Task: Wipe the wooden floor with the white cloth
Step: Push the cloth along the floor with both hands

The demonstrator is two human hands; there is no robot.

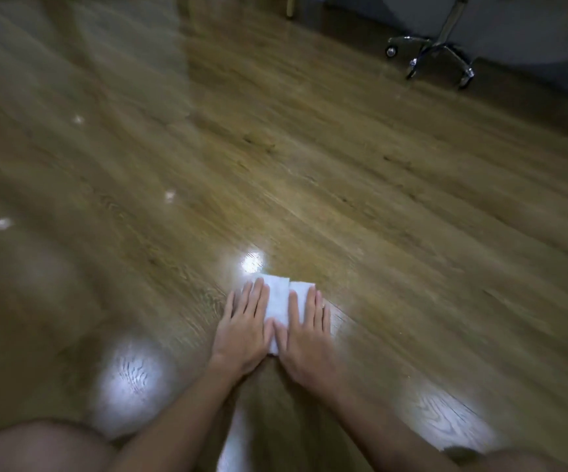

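A folded white cloth (278,301) lies flat on the wooden floor (343,199) in the lower middle of the head view. My left hand (243,330) rests palm down on the cloth's left side, fingers stretched forward. My right hand (304,338) presses on its right side the same way. The two hands sit side by side, thumbs nearly touching, and cover much of the cloth. Only a strip between them and its far edge show. The picture is blurred by motion.
A chrome office-chair base (435,52) with castors stands at the far right near a grey wall. My bare knees (37,447) show at the bottom corners. Bright light reflections (132,379) shine on the glossy planks around my arms.
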